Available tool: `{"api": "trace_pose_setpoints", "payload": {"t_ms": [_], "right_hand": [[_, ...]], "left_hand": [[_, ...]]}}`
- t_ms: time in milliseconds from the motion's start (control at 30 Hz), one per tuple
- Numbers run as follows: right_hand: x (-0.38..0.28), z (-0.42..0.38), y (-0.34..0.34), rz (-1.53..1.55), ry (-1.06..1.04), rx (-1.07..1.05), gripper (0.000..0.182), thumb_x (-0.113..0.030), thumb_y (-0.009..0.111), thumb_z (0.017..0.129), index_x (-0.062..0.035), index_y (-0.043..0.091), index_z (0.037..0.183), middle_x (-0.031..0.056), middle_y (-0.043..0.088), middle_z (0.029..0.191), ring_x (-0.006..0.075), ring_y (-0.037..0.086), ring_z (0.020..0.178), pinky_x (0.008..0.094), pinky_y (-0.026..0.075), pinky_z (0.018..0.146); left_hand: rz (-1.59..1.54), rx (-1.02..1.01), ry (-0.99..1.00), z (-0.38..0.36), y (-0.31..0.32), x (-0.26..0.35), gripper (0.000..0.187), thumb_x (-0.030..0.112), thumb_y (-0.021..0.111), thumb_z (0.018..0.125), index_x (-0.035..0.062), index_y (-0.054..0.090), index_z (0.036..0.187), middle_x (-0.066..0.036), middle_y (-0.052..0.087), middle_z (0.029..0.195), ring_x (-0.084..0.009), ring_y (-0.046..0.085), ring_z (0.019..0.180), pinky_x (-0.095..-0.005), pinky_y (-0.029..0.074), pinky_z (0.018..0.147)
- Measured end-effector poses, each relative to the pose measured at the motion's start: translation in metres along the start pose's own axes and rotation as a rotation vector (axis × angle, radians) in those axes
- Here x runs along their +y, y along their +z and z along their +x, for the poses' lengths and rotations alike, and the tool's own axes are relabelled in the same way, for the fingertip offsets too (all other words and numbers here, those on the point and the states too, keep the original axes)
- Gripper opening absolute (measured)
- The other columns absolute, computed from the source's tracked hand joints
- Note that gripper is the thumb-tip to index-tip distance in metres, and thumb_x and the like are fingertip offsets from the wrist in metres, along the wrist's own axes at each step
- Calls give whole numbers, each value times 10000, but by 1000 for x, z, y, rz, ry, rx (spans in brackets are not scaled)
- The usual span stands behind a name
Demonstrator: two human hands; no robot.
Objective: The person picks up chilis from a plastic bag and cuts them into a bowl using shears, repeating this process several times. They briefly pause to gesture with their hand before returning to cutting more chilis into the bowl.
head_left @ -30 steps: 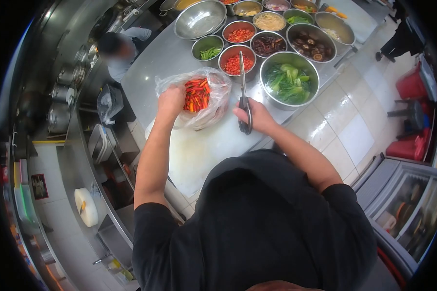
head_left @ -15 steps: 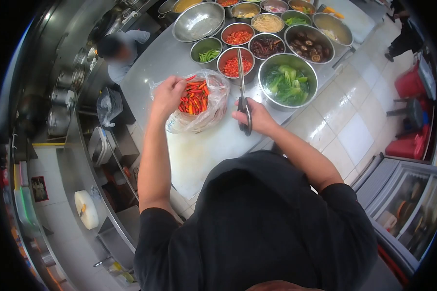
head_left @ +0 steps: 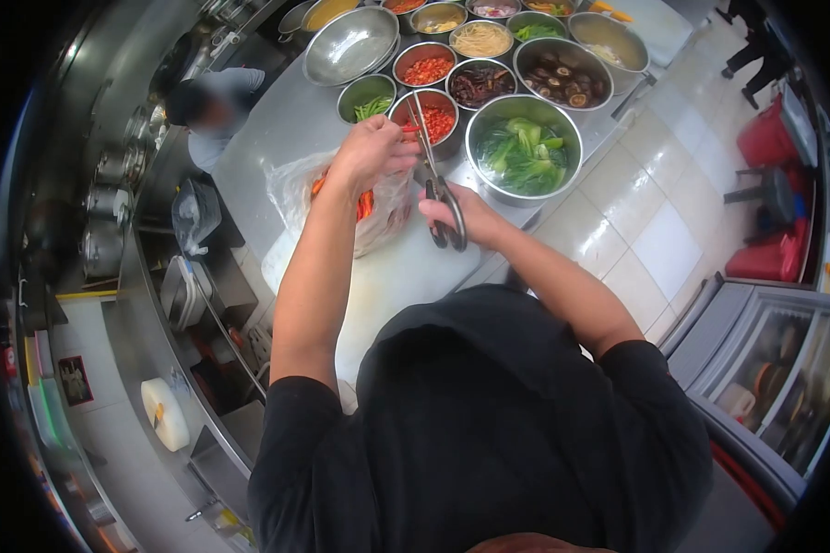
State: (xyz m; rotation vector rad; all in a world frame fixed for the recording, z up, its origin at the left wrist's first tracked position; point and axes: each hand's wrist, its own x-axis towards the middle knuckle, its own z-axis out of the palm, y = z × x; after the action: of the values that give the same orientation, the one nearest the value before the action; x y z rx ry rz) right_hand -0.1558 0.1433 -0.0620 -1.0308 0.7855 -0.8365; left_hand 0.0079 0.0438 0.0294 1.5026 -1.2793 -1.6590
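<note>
My left hand (head_left: 375,147) pinches a red chili (head_left: 409,129) beside the scissor blades, at the near edge of a steel bowl of cut red chilies (head_left: 439,123). In my right hand (head_left: 466,217) are black-handled scissors (head_left: 445,207), their blades slightly apart and pointing up over that bowl. Below my left hand, a clear plastic bag (head_left: 290,189) of whole red chilies lies on a white cutting board (head_left: 387,290), partly hidden by my left forearm. A large bowl of leafy greens in water (head_left: 526,152) stands right of the scissors.
Behind are bowls of green chilies (head_left: 373,104), dried chilies (head_left: 481,85) and mushrooms (head_left: 563,81), and an empty steel bowl (head_left: 346,48). A co-worker (head_left: 214,111) is at the left beyond the table. Red bins (head_left: 765,249) stand at the right.
My left hand has moved right and up from the bag to the scissors, carrying a chili. The scissors have tilted left and their blades have parted. The whole view has shifted slightly.
</note>
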Motion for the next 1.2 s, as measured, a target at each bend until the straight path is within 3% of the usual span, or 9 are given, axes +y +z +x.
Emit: {"api": "trace_pose_setpoints", "payload": {"t_ms": [67, 267, 367, 767, 1067, 1200], "right_hand": [[5, 0, -1, -80, 62, 44, 463, -448, 675, 850, -47, 557, 1049, 41, 585, 800, 122, 574, 702, 276, 471, 616], [11, 7, -3, 84, -41, 23, 328, -318, 711, 844, -43, 594, 978, 22, 597, 715, 105, 564, 631, 261, 461, 582], [4, 5, -2, -38, 50, 65, 355, -334, 715, 835, -41, 591, 991, 24, 599, 730, 108, 569, 646, 261, 464, 591], [7, 8, -2, 48, 19, 52, 315, -310, 719, 826, -55, 597, 964, 25, 589, 731, 117, 570, 641, 263, 463, 593], [0, 7, 2, -4, -15, 48, 421, -446, 680, 820, -55, 591, 950, 26, 583, 724, 129, 574, 654, 273, 463, 595], [0, 7, 0, -89, -6, 53, 409, -429, 681, 821, -53, 591, 953, 30, 589, 724, 125, 571, 650, 275, 465, 596]], "left_hand": [[5, -3, -1, 3, 2, 0, 143, 116, 443, 952, -16, 491, 980, -200, 597, 1176, -281, 649, 1030, -342, 568, 843], [-21, -5, -6, 10, 7, -9, 148, 124, 444, 957, -13, 490, 991, -194, 612, 1149, -257, 654, 967, -337, 564, 810], [-14, -1, -4, 16, 7, -12, 146, 128, 449, 955, -6, 492, 991, -186, 618, 1142, -246, 648, 970, -338, 556, 809], [43, 48, 6, 18, 5, -11, 142, 176, 458, 964, 47, 517, 981, -100, 633, 1068, -172, 627, 902, -303, 522, 758], [90, 40, 29, 20, 6, -10, 146, 187, 468, 956, 65, 544, 986, -62, 656, 993, -135, 622, 878, -268, 499, 713], [97, 52, 37, 20, 7, -12, 133, 167, 482, 941, 56, 553, 958, -54, 647, 942, -135, 621, 844, -277, 508, 694]]}}
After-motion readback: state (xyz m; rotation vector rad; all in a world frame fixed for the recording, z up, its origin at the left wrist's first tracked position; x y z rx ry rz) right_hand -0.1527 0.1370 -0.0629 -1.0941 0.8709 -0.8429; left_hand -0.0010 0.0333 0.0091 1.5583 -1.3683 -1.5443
